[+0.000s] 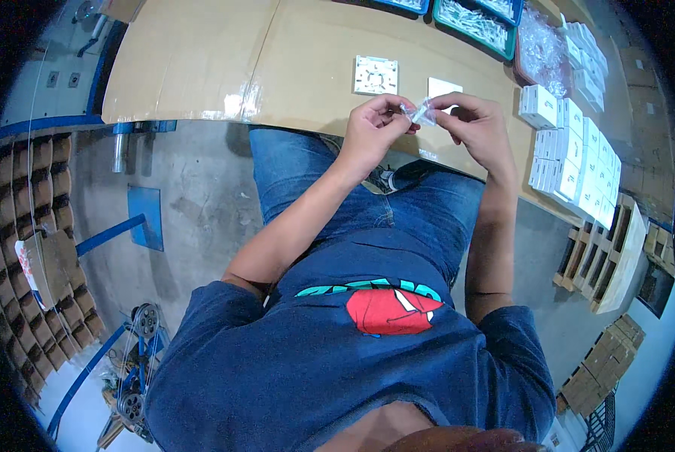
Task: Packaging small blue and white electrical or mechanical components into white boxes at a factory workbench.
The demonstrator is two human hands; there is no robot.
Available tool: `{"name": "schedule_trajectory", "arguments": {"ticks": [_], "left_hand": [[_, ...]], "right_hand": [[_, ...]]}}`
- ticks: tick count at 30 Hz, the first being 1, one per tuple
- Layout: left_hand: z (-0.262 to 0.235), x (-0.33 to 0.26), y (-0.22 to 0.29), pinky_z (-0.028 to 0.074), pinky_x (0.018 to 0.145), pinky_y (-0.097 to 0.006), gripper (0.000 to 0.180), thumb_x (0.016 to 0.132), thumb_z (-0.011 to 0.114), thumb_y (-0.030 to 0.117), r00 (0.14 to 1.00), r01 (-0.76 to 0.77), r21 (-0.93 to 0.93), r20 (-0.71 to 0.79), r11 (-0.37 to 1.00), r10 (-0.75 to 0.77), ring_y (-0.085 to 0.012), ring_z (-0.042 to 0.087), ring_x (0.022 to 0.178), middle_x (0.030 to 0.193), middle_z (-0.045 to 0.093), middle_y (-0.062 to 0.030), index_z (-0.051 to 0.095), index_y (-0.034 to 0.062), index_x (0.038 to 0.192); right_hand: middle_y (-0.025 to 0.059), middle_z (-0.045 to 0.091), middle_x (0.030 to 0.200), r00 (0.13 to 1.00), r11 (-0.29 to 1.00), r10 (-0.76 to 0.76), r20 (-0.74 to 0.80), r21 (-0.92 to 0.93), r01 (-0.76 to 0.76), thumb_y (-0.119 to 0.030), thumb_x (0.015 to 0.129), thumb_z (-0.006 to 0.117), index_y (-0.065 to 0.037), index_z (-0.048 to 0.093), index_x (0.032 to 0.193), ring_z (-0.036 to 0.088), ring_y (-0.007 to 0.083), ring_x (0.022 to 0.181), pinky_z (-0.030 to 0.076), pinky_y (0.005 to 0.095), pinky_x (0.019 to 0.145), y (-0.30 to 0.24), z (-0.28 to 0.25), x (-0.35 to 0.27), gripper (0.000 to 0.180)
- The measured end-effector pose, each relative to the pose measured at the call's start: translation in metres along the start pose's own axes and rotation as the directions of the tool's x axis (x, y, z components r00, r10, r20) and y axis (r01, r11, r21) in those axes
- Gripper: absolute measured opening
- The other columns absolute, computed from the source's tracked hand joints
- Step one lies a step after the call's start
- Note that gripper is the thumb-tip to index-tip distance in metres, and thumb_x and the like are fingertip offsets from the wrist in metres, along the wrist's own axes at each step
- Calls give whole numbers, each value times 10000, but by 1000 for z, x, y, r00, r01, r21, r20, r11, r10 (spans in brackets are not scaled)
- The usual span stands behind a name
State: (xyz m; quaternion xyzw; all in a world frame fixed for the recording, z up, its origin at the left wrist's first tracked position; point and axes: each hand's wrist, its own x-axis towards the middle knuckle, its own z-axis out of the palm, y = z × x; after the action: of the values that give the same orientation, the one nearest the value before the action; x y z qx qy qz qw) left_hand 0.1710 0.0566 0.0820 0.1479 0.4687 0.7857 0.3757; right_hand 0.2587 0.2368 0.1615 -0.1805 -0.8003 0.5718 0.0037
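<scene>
Small clear bag [423, 113] pinched between 2 hands [428, 124].

My left hand [373, 129] raised, fingers pinched, my right hand [479, 126] raised opposite, fingertips pinched, hands nearly touching, both forearms bare, elbows bent

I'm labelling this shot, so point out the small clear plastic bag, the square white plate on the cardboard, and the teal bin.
small clear plastic bag [423, 113], head view, crinkled middle.
square white plate [376, 75], head view, centre face.
teal bin [469, 34], head view, near rim.
</scene>
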Motion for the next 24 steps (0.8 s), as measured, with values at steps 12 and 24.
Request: {"name": "schedule_trajectory", "arguments": {"ticks": [12,24], "left_hand": [[7,-4,8,593,839,-326,315,944,605,5,998,61,-40,8,997,-61,-193,695,942,1093,678,-114,582,-22,1256],[6,-4,11,619,735,-316,264,1003,639,194,975,223,-154,12,963,-224,-206,712,948,1078,699,-99,644,1,1183]], "right_hand": [[-65,589,809,984,987,-159,-81,-36,156,-90,882,734,-22,686,979,438,13,675,354,195,587,7,6,-1,127],[-50,605,816,975,972,-207,-85,-130,195,-82,866,740,-29,699,936,438,14,649,341,201,568,13,6,-3,96]]}}
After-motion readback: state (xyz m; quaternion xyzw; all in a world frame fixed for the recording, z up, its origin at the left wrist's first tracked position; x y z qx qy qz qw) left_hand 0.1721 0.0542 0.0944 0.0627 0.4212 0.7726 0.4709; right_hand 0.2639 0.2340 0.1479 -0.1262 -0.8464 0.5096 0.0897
